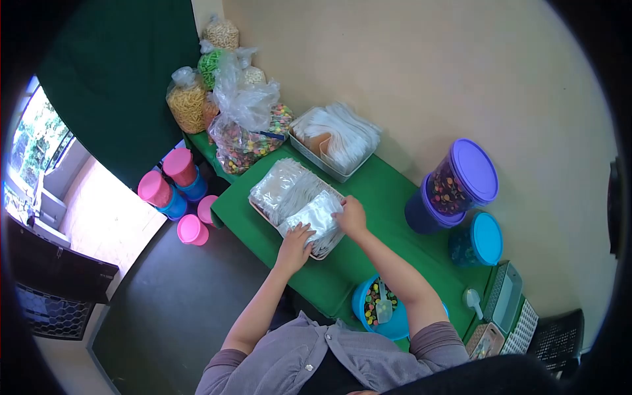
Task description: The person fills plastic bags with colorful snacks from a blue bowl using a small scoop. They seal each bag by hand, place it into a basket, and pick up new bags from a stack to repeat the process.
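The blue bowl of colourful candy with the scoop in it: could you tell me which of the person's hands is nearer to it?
Left. The left hand rests on the clear bags, closer to the blue bowl; the right hand lies farther up the tray.

The clear plastic bag [315,216] lies flat on top of the near end of a stack of similar bags [284,187] in a shallow tray [320,255]. It is thin, glossy and slightly crinkled, catching white glare across its surface, and looks empty. The stack fills the tray in overlapping layers, running diagonally away from the person. The tray sits on the green worktop [368,197], near its front edge. The left hand [297,238] presses on the bag's near edge, and the right hand [351,214] touches its far right corner, fingers curled over it.
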A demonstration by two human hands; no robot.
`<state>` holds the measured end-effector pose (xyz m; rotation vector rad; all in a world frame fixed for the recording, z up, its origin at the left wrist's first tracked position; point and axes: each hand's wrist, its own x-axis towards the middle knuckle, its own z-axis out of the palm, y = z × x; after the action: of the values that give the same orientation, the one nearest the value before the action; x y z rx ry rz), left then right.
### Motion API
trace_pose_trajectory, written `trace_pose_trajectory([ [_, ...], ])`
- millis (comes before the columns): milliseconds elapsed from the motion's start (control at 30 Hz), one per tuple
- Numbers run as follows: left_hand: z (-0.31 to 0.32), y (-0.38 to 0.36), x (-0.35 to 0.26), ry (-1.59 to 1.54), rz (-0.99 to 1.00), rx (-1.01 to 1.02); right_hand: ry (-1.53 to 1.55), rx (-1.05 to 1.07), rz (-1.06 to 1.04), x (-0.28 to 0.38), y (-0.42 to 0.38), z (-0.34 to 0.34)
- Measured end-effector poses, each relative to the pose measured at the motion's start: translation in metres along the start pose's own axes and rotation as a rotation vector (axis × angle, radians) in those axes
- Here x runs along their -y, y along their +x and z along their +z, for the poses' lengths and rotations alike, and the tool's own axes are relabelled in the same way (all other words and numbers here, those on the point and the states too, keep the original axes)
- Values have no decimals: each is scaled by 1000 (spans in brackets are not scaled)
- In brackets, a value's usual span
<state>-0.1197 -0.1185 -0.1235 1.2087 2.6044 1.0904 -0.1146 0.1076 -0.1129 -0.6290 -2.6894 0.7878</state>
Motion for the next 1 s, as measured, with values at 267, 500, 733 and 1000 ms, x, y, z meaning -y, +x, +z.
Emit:
trace_pose_trajectory([
  [267,-8,10,-6,-110,0,-193,180,60,13,-14,16,-12],
  [500,-3,91,-8,-80,26,-266,46,-48,-258,3,2,-25],
  [733,-31,117,-35,-219,79,-133,111,-123,-348,22,-15,-75],
  [1000,-40,66,-134,-1079,-37,-64,576,-460,-169,33,-118,-178],
])
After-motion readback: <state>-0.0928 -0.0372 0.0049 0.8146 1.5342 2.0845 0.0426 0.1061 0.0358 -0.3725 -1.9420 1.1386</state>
